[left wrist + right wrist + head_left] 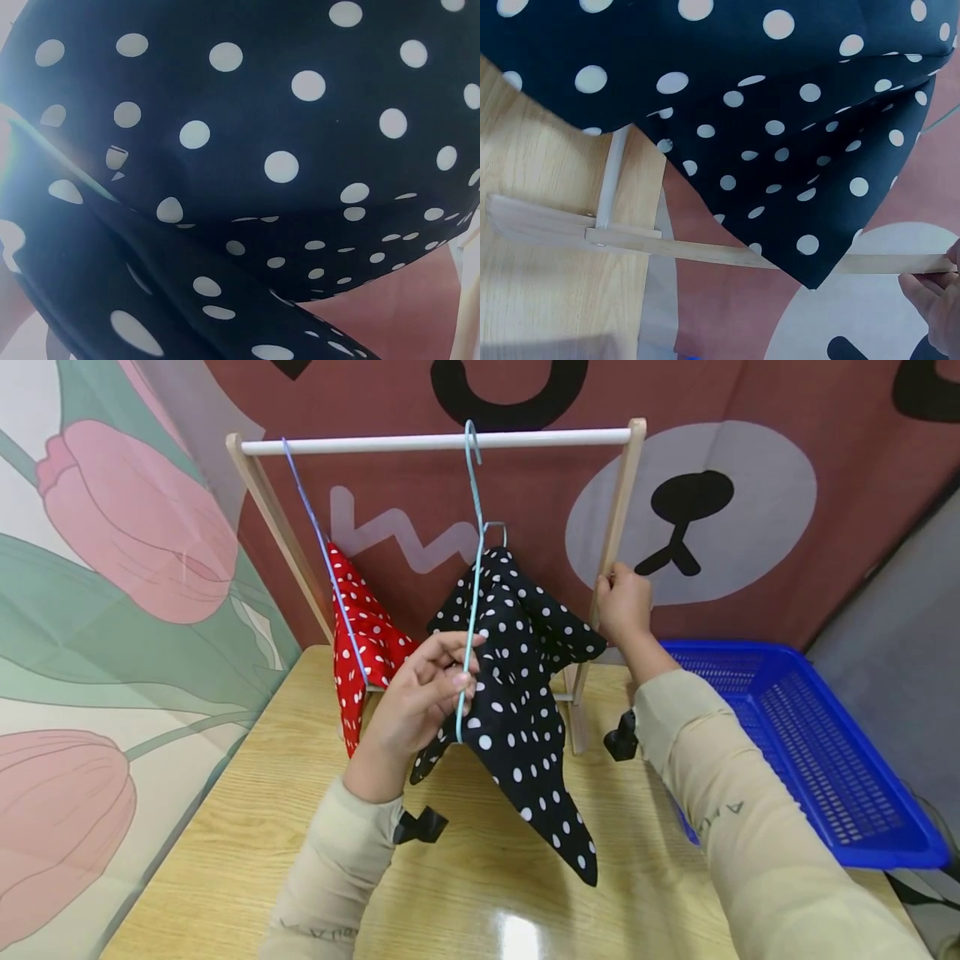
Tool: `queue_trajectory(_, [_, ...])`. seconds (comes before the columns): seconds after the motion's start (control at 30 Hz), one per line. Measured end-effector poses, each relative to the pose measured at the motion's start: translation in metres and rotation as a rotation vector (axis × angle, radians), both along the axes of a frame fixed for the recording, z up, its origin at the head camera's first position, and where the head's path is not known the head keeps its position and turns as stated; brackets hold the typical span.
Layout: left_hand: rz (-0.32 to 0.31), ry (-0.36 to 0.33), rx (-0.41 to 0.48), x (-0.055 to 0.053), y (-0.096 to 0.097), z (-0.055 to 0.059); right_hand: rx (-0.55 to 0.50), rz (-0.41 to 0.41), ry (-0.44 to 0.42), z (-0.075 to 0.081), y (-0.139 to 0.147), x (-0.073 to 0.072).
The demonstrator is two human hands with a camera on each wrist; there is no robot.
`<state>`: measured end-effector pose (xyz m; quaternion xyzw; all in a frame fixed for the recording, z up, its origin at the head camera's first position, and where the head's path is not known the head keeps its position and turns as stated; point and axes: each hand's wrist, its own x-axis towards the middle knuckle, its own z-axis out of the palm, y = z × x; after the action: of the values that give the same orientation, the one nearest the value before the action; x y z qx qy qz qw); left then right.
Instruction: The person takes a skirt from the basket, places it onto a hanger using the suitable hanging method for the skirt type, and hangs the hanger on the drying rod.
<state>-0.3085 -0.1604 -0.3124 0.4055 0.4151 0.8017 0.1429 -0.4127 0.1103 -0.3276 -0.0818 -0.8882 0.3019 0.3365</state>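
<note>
My left hand [423,693] pinches the lower part of a light-blue hanger [474,527] between thumb and fingers. The hanger is seen edge-on, its hook overlapping the white rail. Right by those fingers hangs a black cloth with white dots [517,643], one long corner drooping over the table; it fills most of the left wrist view. A second pale hook [497,531] pokes out above the cloth. My right hand [626,603] grips the right wooden post [621,502] of the rack, and in the right wrist view its fingers [922,292] lie against that post.
On the rack's white rail [360,444], a blue hanger [318,539] hangs at the left with a red dotted cloth [363,627]. A blue plastic basket [813,693] sits at the right of the wooden table [300,827]. A printed fabric backdrop [780,568] stands close behind.
</note>
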Motion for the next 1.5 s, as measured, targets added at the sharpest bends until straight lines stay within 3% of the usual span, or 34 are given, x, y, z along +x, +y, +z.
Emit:
queue_trajectory(0.67, [-0.045, -0.014, -0.059, -0.012, 0.006, 0.014, -0.009, 0.010, 0.020, -0.006, 0.006, 0.002])
queue_trajectory(1.13, [-0.113, 0.023, -0.037, -0.021, 0.014, 0.021, 0.004, 0.019, 0.066, -0.007, 0.006, 0.003])
queue_trajectory(1.5, [-0.210, -0.066, 0.041, -0.035, 0.021, 0.024, 0.009, -0.004, 0.054, -0.008, 0.007, 0.002])
